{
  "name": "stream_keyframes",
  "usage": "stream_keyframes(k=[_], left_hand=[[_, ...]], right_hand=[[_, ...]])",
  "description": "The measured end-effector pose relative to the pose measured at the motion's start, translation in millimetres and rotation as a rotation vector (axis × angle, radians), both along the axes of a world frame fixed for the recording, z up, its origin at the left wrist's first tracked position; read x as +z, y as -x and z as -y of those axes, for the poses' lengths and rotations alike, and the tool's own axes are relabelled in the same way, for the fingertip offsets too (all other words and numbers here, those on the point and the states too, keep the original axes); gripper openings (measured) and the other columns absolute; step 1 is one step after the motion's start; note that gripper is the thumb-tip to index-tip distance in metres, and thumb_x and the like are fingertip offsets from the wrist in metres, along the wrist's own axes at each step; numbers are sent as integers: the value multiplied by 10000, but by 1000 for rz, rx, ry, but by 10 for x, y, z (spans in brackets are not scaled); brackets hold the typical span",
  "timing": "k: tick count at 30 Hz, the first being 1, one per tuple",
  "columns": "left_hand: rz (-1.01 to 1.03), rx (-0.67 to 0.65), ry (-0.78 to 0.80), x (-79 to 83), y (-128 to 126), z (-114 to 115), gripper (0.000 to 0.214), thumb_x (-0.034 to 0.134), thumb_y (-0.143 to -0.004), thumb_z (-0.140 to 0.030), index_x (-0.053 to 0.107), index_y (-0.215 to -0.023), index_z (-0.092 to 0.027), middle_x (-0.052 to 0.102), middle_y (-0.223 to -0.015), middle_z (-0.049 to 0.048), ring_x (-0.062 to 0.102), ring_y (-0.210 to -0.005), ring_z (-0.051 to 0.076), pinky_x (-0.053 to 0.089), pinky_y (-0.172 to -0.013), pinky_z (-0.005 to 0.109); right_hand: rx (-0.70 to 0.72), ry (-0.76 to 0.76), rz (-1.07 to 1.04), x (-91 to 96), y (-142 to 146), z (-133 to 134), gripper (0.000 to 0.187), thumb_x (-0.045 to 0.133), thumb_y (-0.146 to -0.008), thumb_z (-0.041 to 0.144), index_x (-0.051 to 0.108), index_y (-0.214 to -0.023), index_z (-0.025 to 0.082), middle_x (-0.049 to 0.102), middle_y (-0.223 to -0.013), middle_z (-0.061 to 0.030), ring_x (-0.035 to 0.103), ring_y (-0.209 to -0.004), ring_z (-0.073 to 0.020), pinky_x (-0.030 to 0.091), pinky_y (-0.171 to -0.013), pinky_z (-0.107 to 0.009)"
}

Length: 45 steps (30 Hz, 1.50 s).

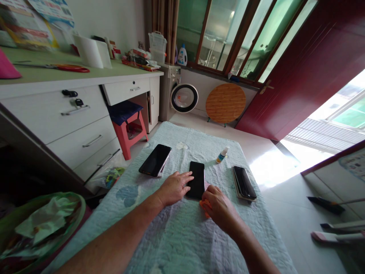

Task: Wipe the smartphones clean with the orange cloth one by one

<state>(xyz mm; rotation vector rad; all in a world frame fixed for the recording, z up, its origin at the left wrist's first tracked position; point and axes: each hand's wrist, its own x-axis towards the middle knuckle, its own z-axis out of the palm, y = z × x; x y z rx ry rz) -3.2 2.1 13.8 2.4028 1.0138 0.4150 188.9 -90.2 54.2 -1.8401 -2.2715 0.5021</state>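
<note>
A black phone (196, 178) lies face up in the middle of a pale blue quilted cloth (176, 236). My left hand (174, 187) rests flat beside it, fingers stretched out and touching the phone's left edge. My right hand (218, 205) is closed over an orange cloth (203, 205) at the phone's near right corner. A second phone (155, 160) lies to the left and a third phone (243, 182) to the right. A small spray bottle (222, 155) lies behind them.
A white desk with drawers (82, 110) stands at left, a red stool (129, 127) under it. A green basket with bags (40, 228) sits at lower left. A washing machine (178, 93) and a round wooden tabletop (225, 102) stand at the back wall.
</note>
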Motion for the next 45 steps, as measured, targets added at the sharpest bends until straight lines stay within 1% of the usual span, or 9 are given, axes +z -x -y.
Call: stream_keyframes(k=[7,13,18,21,25,29,35,41,45], left_hand=[[-9,6,-18,-69,-9,8,450,560,-872,-287,552,-1320,-251,462,-1469,30,535,-1179,242,365,-1051,399],[-53,-9,6,8,-17,11,447,561,-878,-280,550,-1322,-221,458,-1470,56,505,-1241,246,333,-1074,389],[-66,-26,27,77,-2,17,471,553,-859,-228,544,-1330,-211,443,-1480,68,508,-1251,247,354,-1063,389],[-54,-36,19,91,3,17,465,544,-855,-219,554,-1320,-214,451,-1475,70,510,-1253,248,351,-1069,394],[-42,-34,44,77,5,5,446,547,-882,-270,550,-1325,-218,450,-1476,70,498,-1268,251,348,-1070,396],[-16,-21,43,29,6,-12,439,579,-879,-305,559,-1313,-244,457,-1472,52,498,-1261,246,343,-1072,394],[1,-18,20,-38,0,-24,448,597,-867,-303,561,-1312,-261,469,-1463,44,519,-1228,249,352,-1064,400],[-20,-17,13,-9,-10,-17,448,620,-861,-298,572,-1303,-241,473,-1459,53,526,-1218,248,351,-1063,384],[-27,-30,36,41,-4,-16,425,577,-885,-321,568,-1304,-249,465,-1464,60,495,-1267,252,338,-1073,396]], right_hand=[[39,-55,105,3,149,-63,124,531,-862,93,610,-820,179,591,-911,-38,507,-849,-156,383,-753,-246],[134,-140,145,-32,291,-126,153,521,-883,94,617,-788,168,578,-840,-35,497,-800,-149,366,-748,-256],[153,-198,153,-175,428,-217,124,529,-902,134,630,-840,171,586,-867,-34,486,-776,-151,355,-703,-266],[158,-191,152,-202,475,-238,124,527,-902,126,629,-844,167,591,-879,-41,498,-795,-157,360,-699,-268],[141,-159,167,-140,445,-201,108,541,-903,151,627,-844,179,595,-867,-38,512,-804,-162,365,-725,-273],[76,-113,178,-91,305,-130,97,542,-891,148,615,-836,181,596,-875,-41,526,-842,-168,373,-769,-268],[-19,-15,193,-36,122,-43,92,533,-863,121,603,-848,180,601,-938,-49,540,-868,-166,381,-748,-251],[-5,-58,189,-19,225,-82,130,520,-860,99,611,-817,181,603,-897,-44,528,-843,-166,363,-722,-253],[40,-108,186,-55,368,-154,144,511,-882,114,626,-823,178,608,-870,-42,523,-807,-161,357,-748,-267]])
